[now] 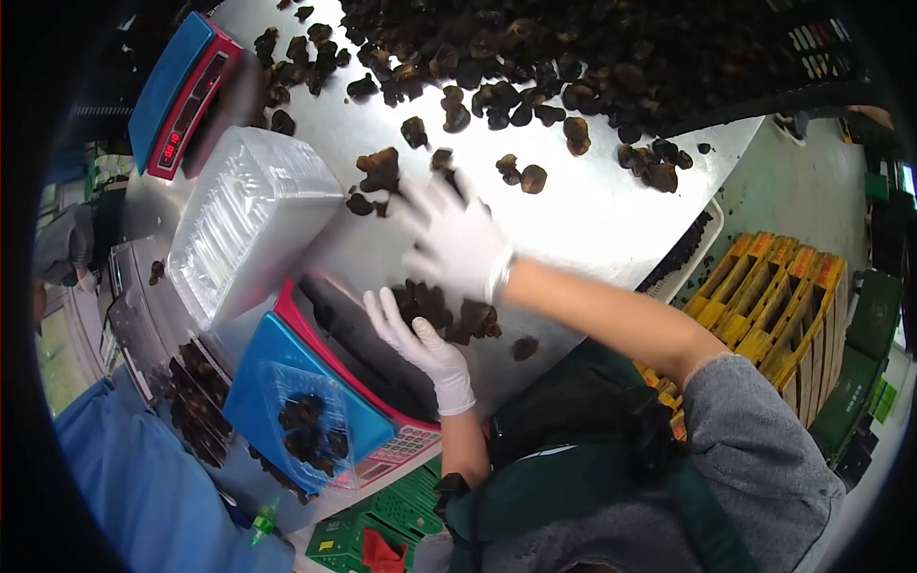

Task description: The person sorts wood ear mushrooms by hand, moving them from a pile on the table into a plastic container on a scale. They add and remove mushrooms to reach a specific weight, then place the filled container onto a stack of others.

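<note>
Clumps of dark, fungus-like pieces (pixel 423 307) loose on the metal surface (pixel 573 220), lower right of the stack of clear trays (pixel 253 210). Right of the stack, motion-blurred right hand (pixel 454 234), fingers spread, nothing visibly gripped; left hand (pixel 425 353) near the clumps, fingers extended, unladen. Below the stack, loaded tray (pixel 323 390) on blue-topped scale (pixel 253 382).

White gloves (pixel 466 250) with short cuffs (pixel 457 394) cover the left hand (pixel 435 363) and right hand (pixel 458 239). A grey sleeve (pixel 735 411) ends near the right elbow (pixel 695 355); a dark green, apron-like garment (pixel 559 492) overlies the grey top (pixel 774 506).
</note>
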Tool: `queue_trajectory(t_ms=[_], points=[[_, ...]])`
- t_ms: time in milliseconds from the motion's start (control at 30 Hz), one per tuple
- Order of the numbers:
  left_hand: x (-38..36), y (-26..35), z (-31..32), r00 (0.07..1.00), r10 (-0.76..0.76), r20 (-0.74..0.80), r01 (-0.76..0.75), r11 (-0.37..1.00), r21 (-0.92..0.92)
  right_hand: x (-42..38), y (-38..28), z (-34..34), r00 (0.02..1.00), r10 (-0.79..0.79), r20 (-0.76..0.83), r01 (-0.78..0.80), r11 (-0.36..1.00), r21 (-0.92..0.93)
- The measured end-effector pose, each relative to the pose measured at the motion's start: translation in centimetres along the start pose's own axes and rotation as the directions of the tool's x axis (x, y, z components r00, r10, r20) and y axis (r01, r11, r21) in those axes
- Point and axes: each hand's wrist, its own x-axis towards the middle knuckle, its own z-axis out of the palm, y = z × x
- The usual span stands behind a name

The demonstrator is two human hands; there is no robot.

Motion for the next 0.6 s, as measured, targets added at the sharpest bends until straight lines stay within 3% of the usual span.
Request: queue_trajectory(t_ms=[67, 133, 167, 233, 267, 333, 400, 433, 533, 600], points=[[1.0, -0.8, 0.2, 0.998, 0.008, -0.06, -0.01, 1.0, -0.027, -2.5, -2.6, -1.5, 0.968, -0.245, 0.055, 0.239, 0.966, 0.098], [1.6, -1.1, 0.0, 0.996, -0.049, -0.081, 0.049, 0.999, -0.009, -2.4, -1.5, -4.9, 0.962, -0.249, 0.111, 0.22, 0.949, 0.227], [1.7, -1.2, 0.2, 0.995, -0.03, -0.09, 0.029, 0.999, -0.016, -1.6, 0.9, -5.9, 0.974, -0.118, 0.193, 0.08, 0.978, 0.192], [1.5, -1.1, 0.2, 0.997, -0.016, -0.08, 0.018, 1.0, 0.023, -1.6, 5.4, -5.2, 0.988, 0.147, 0.04, -0.146, 0.989, -0.031], [1.4, -1.0, 0.2, 0.997, -0.024, -0.075, 0.026, 0.999, 0.032, -2.8, 6.9, -3.5, 0.951, 0.223, -0.213, -0.264, 0.947, -0.184], [1.7, -1.0, 0.4, 0.997, -0.03, -0.075, 0.033, 0.998, 0.044, -4.9, 6.4, -3.6, 0.998, 0.06, 0.032, -0.059, 0.998, -0.034], [1.6, -1.5, 0.4, 0.997, -0.008, -0.072, 0.013, 0.998, 0.069, -6.9, 4.9, -4.4, 0.965, -0.221, 0.141, 0.187, 0.957, 0.223], [1.6, -1.6, 0.5, 0.998, 0.003, -0.06, 0.002, 0.997, 0.075, -6.8, 5.0, -4.7, 0.958, -0.255, 0.131, 0.227, 0.954, 0.198], [1.6, -1.5, 0.7, 0.998, -0.002, -0.059, 0.007, 0.996, 0.085, -1.2, 9.2, -3.7, 0.983, -0.005, -0.184, 0.05, 0.969, 0.241], [1.8, -1.2, 0.9, 0.998, -0.012, -0.068, 0.018, 0.996, 0.091, 4.7, 11.3, -5.4, 0.895, 0.11, -0.432, -0.192, 0.97, -0.15]])
